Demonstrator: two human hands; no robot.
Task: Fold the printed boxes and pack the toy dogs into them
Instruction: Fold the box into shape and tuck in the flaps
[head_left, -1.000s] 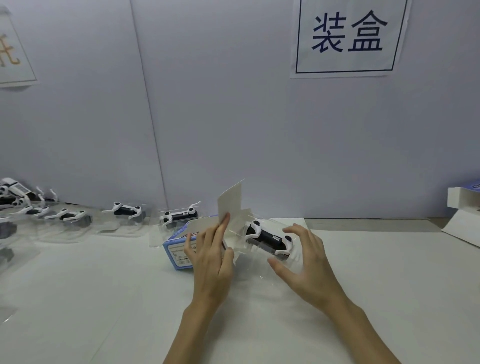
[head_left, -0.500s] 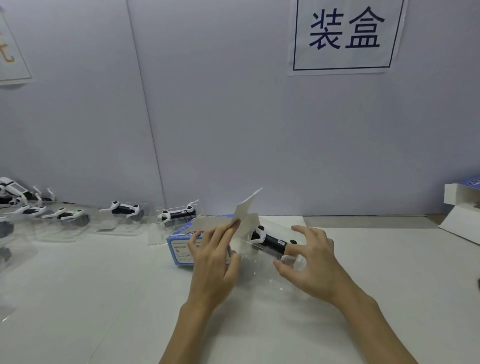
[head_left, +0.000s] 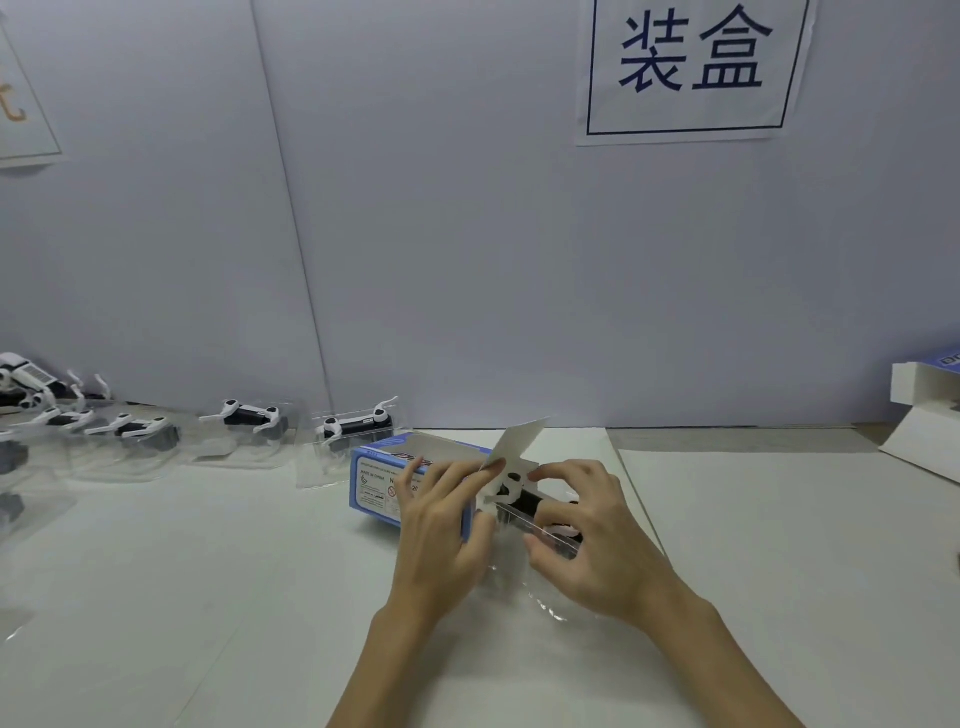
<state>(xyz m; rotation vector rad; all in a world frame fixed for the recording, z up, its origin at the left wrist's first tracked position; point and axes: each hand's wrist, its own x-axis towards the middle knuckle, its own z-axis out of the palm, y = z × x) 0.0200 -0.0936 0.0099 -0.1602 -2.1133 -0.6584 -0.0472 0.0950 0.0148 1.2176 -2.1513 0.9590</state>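
Toy dog (head_left: 524, 501) moved into blue box (head_left: 382, 480) mouth, right hand (head_left: 587, 540) pinching its tray, left hand (head_left: 441, 525) gripping box edge, bare counter (head_left: 779, 545) right.

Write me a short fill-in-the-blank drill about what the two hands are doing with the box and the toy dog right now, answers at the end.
1. The left hand steadies the blue printed cardboard box, which lies on its ____ on the white table.
2. The right hand holds the black-and-white toy dog in clear plastic packaging at the box's ____ end.
3. The box's white end flap stands ____.
4. More packaged toy dogs line the wall on the ____ side.

Missing words: side; open; up; left
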